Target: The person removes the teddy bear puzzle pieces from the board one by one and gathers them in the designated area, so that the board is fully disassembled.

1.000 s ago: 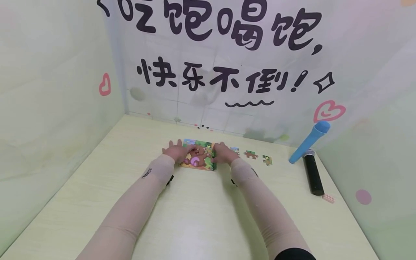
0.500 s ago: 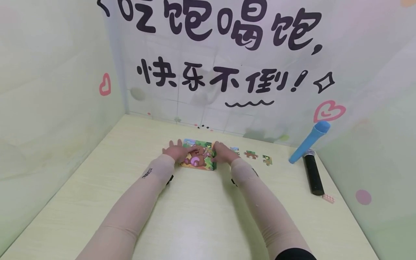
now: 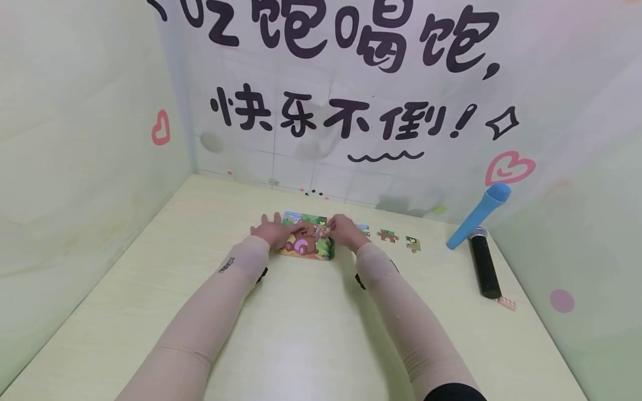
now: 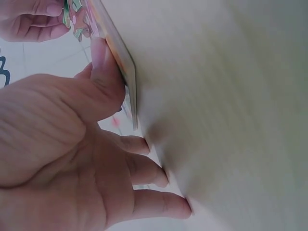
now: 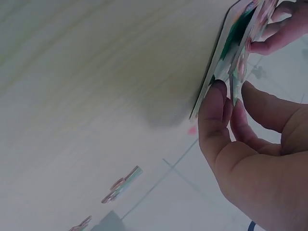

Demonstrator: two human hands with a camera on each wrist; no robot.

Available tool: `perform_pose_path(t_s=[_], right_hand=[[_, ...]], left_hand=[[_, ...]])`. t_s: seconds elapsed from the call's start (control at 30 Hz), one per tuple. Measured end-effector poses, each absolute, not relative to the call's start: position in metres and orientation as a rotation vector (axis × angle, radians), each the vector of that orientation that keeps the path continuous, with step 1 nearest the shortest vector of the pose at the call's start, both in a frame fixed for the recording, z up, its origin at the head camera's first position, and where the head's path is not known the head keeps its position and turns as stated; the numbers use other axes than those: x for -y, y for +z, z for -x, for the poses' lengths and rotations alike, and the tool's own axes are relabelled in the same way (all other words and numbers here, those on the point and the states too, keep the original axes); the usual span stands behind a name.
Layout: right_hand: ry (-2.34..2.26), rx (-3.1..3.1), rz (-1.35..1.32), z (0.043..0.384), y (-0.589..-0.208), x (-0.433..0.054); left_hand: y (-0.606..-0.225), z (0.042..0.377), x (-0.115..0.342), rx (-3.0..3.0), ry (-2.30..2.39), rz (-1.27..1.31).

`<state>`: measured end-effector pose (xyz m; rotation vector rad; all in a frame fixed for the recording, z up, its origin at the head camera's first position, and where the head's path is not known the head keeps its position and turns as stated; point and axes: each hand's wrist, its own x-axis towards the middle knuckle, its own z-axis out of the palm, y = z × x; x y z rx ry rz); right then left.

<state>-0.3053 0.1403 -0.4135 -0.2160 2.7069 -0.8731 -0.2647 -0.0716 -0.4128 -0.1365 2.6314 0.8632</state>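
Note:
A bear jigsaw puzzle in a flat tray lies at the back middle of the table. My left hand is at its left side, thumb resting on the puzzle and other fingers straight, their tips on the tabletop in the left wrist view. At the puzzle's right edge my right hand pinches a puzzle piece between thumb and fingers. In the left wrist view that puzzle piece stands tilted against the picture. The right wrist view shows the green bed of the tray under a raised layer.
Right of the puzzle lie loose pieces, among them a brown piece and a green-yellow piece. Farther right, a blue tube leans up beside a black microphone-like handle and a small pink block. A printed curtain wall stands behind.
My right hand's fingertips have shifted slightly upward and inward at the puzzle's right edge. My left hand holds its place. The head view has tipped down slightly.

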Motion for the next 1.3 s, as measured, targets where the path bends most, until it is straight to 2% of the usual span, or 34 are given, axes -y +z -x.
perform_pose_path(t_s=[0.2,0.57,0.8,1.1,1.3], right_hand=[[-0.920,-2.675,0.195,0.304,-0.414,-0.139],[-0.754,-2.703,0.337,0.301,-0.422,-0.134],[-0.750,-2.710,0.309,0.297,-0.423,-0.133],[-0.981,-2.624,0.280,0.297,-0.423,-0.141],[-1.266,-2.512,0.140,0.301,-0.421,-0.150]], left_hand=[[-0.413,0.264,0.072,-2.633,0.855,0.134],[-0.412,0.267,0.072,-2.622,0.880,0.125],[-0.413,0.267,0.073,-2.616,0.880,0.118],[-0.414,0.266,0.073,-2.627,0.888,0.133],[-0.418,0.269,0.074,-2.646,0.845,0.097]])
